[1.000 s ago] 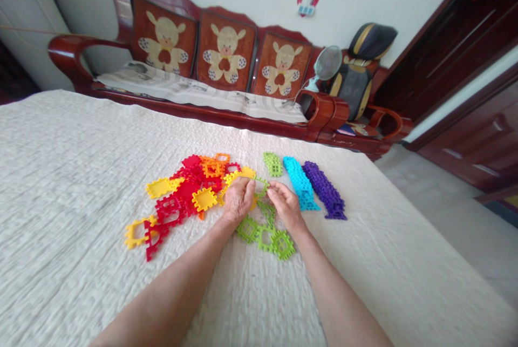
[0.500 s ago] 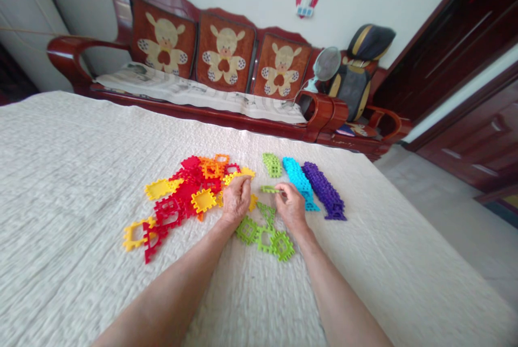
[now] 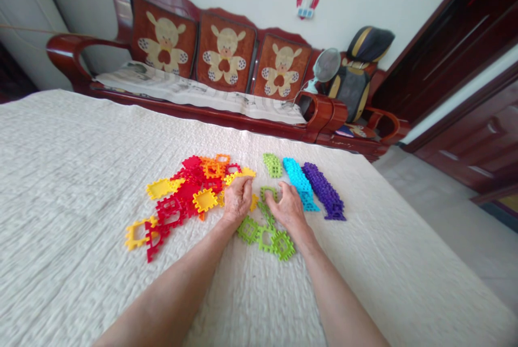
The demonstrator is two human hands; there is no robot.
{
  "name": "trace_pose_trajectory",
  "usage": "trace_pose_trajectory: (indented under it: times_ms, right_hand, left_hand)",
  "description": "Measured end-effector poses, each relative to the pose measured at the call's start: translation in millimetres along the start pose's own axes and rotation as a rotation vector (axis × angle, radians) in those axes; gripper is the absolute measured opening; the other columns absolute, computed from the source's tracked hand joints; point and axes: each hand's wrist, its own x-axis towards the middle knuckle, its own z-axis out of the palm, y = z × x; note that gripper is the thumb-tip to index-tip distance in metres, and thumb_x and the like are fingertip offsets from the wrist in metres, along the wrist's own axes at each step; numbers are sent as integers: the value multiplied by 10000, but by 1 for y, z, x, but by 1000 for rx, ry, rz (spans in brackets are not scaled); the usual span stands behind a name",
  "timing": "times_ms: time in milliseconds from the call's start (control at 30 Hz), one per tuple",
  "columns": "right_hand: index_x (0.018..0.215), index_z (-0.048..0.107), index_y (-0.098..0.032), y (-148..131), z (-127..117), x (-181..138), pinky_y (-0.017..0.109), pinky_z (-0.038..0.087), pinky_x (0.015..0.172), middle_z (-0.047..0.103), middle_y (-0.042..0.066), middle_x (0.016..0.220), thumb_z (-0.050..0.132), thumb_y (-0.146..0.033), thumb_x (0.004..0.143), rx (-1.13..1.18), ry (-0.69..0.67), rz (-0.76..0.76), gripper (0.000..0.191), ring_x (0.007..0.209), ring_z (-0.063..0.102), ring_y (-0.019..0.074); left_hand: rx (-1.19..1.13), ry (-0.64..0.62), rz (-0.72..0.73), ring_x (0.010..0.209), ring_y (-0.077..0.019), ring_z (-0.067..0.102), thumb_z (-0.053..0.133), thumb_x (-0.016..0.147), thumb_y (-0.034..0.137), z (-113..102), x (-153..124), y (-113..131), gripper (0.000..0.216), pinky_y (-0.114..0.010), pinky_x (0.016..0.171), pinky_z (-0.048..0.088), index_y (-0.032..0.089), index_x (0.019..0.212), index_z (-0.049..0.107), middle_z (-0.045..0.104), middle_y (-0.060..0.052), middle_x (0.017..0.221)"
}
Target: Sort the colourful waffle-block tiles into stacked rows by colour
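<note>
My left hand (image 3: 237, 199) is closed beside the yellow pieces (image 3: 242, 174); whatever its curled fingers hold, if anything, is hidden. My right hand (image 3: 289, 206) is open, thumb and fingers apart. Its thumb is at a green square-framed interlocking piece (image 3: 268, 190). Just below lie more loose green interlocking pieces (image 3: 267, 239), partly overlapping. Beyond my right hand is a neat row of green pieces (image 3: 272, 165). To its right, blue pieces (image 3: 297, 176) and purple pieces (image 3: 324, 190) form longer overlapping rows.
Left of my left hand spreads a jumbled pile of red pieces (image 3: 188, 188), with orange pieces (image 3: 212, 167) and a yellow square piece (image 3: 205, 200) among them. A white quilted cloth (image 3: 81, 174) covers the surface. Behind it stands a wooden sofa (image 3: 81, 47).
The green square piece that my right hand pinched edge-on now lies flatter, and the fingers of that hand have spread apart. My left hand stays in nearly the same place.
</note>
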Motion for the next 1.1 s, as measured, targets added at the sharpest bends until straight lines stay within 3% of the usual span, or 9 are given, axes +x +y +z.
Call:
trace_pose_trajectory:
  times_ms: [233,433,800,1100]
  right_hand:
    - [1205,558,-135,-26,-3,14,377,435,884,590,169,1088,559,-556,773,-185,-160,114,603,1054,569,293]
    - [1176,576,-135,-30,1,22,367,447,830,597,167,1069,580,-438,751,-210,-222,133,522,983,607,280]
    - [1195,553,-114,-5,12,65,371,394,928,616,152,1091,540,-335,789,-79,220,41,463,1035,538,266]
    - [1195,538,-80,6,31,76,404,383,956,595,168,1093,509,-305,815,-75,224,6,443,1061,511,273]
  left_hand:
    - [11,-22,10,874,-176,671,454,877,264,0,1,-2,259,-293,823,516,181,942,691,727,-71,923]
    - [10,-9,9,856,-171,674,463,867,249,2,0,-3,244,-287,810,519,190,927,692,729,-64,911]
    - [18,-21,18,782,-150,662,459,866,262,1,0,0,237,-257,747,508,202,903,685,717,-41,836]
    - [15,-2,32,776,-160,664,466,864,270,1,0,0,233,-265,725,514,212,885,691,718,-42,833]
